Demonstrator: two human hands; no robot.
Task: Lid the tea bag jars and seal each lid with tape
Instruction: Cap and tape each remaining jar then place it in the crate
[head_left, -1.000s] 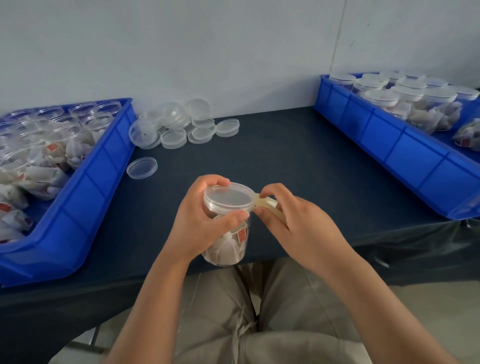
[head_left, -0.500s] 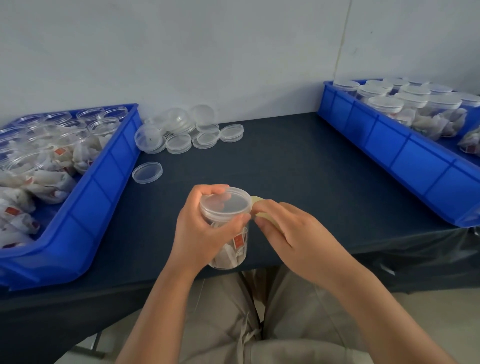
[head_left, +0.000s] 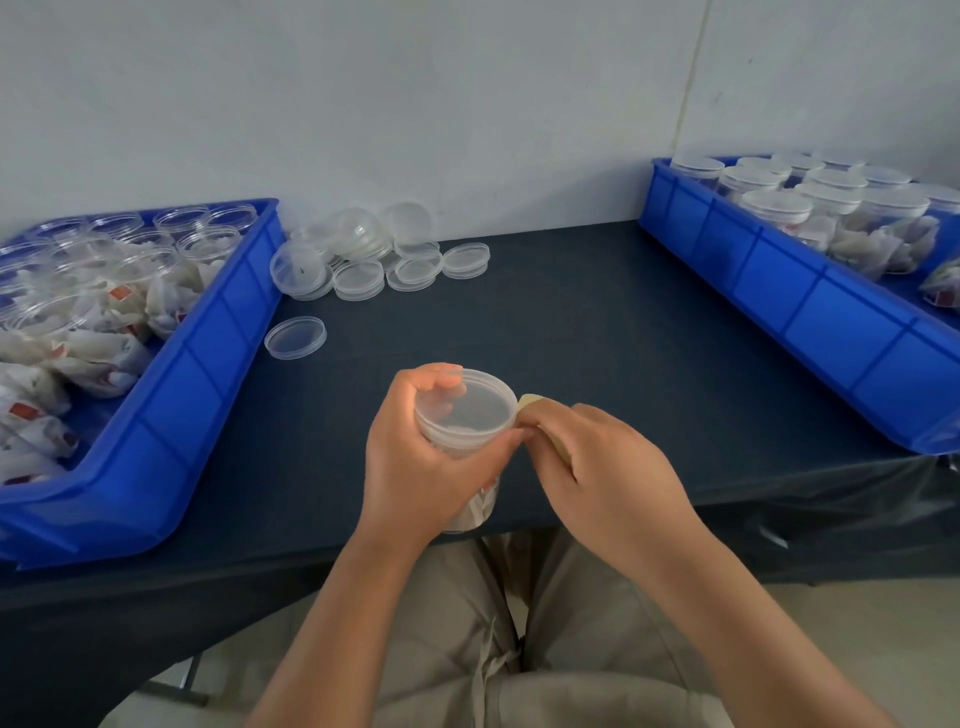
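Note:
A clear plastic jar of tea bags (head_left: 470, 415) with its lid on is held over the table's front edge. My left hand (head_left: 415, 462) wraps around its body, thumb against the lid's rim. My right hand (head_left: 608, 467) grips a tan roll of tape (head_left: 535, 408) pressed against the jar's right side at lid height. Most of the roll is hidden under my fingers.
A blue bin (head_left: 171, 405) on the left holds several open jars and loose tea bags. A blue bin (head_left: 810, 312) on the right holds several lidded jars. Spare lids (head_left: 374, 260) lie piled by the wall, one single lid (head_left: 295, 338) nearer. The tabletop (head_left: 597, 322) is dark.
The jar has turned in my left hand, hiding its red tag. My right hand has closed in on the lid's rim, so less tape shows.

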